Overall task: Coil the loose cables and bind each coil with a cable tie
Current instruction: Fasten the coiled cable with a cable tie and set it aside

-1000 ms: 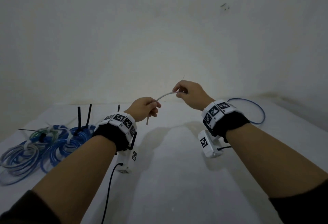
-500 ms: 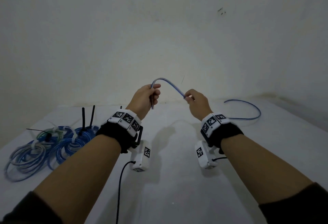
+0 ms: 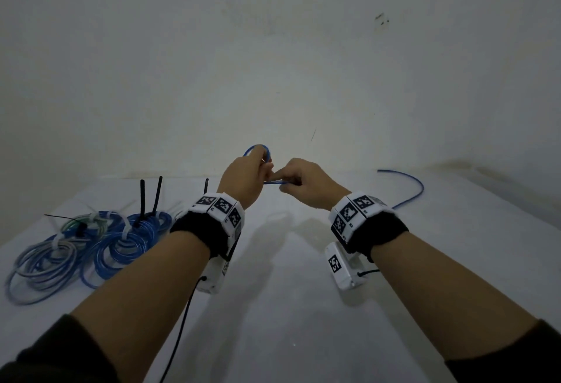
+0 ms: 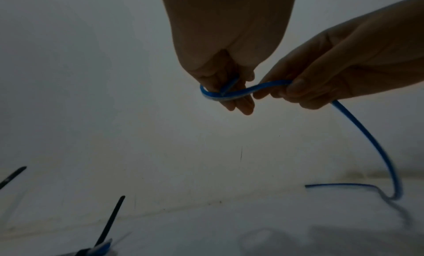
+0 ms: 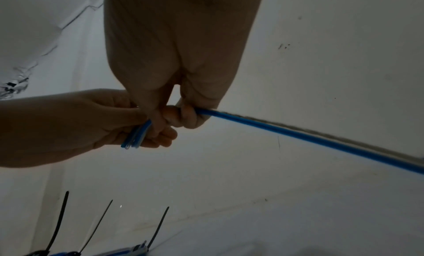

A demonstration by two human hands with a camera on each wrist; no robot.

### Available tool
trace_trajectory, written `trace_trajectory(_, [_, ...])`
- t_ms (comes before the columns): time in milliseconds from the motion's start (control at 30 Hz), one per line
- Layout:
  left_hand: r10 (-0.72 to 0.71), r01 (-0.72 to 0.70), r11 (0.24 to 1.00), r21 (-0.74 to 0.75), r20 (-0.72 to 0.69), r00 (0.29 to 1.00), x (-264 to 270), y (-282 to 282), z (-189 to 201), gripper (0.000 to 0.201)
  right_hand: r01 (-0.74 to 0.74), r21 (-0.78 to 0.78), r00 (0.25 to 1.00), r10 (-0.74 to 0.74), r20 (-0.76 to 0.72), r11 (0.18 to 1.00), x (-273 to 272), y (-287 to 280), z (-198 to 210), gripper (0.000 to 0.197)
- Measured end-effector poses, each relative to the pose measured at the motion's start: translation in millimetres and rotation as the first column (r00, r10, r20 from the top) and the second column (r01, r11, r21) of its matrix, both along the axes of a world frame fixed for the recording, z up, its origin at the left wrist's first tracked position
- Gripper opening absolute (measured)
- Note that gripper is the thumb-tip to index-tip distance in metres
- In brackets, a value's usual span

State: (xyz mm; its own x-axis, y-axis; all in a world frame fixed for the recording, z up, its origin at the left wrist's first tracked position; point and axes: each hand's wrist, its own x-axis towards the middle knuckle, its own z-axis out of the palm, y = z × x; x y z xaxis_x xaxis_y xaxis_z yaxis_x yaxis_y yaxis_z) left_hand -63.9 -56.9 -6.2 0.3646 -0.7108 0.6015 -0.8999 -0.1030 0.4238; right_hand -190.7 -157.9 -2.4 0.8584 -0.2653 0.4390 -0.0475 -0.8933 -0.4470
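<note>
The white counter (image 3: 273,306) carries bound coils (image 3: 91,246) at nine o'clock. The loose blue cable (image 3: 409,197) trails toward two o'clock and rises to both raised hands at centre. It looks light, springy and smooth, best held where the turns cross. The left hand (image 3: 243,179) clamps a small first loop in its grip; the right hand (image 3: 306,185) pinches the running length just beside it.

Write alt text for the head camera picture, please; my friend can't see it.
Two hands, left hand and right hand, hold a blue cable above a white table, winding a small loop. Its loose end trails to the right; tied cable coils lie at the left.
</note>
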Motion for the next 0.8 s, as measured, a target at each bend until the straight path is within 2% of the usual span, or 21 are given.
trace_trajectory(133, [0.073, -0.079, 0.983, 0.167, 0.044, 0.996, 3, 5, -1, 0.014, 0.055, 0.099, 0.985, -0.070, 0.155, 0.994, -2, -7, 0, 0.009])
trace_trajectory(200, [0.080, -0.084, 0.975, 0.208, 0.029, 0.996, 8, 9, -1, 0.023, 0.111, 0.072, 0.970, -0.124, 0.208, 0.991, -5, -16, 1, 0.005])
trace_trajectory(300, [0.005, 0.017, 0.980, 0.198, -0.109, 0.994, 9, 14, -1, 0.035, 0.236, -0.057, 0.944, -0.215, 0.249, 0.970, -8, -29, -4, 0.007])
trace_trajectory(433, [-0.092, 0.145, 0.974, 0.175, -0.278, 0.956, 2, 14, -2, 0.047, 0.249, -0.031, 0.952, -0.238, 0.193, 0.968, -6, -29, -6, 0.013])
trace_trajectory(567, [-0.188, 0.260, 0.963, 0.072, -0.511, 0.839, -4, 10, -3, 0.050, 0.238, 0.023, 0.966, -0.240, 0.093, 0.971, -2, -28, -4, 0.015])
trace_trajectory(667, [-0.237, 0.334, 0.941, 0.051, -0.605, 0.760, -8, 9, -1, 0.052, 0.198, 0.087, 0.979, -0.201, 0.029, 0.976, -2, -30, -5, 0.018])
trace_trajectory(800, [-0.287, 0.378, 0.925, -0.031, -0.708, 0.645, -7, 9, 3, 0.039, 0.104, 0.207, 0.992, -0.116, 0.044, 0.973, -4, -25, -6, 0.016])
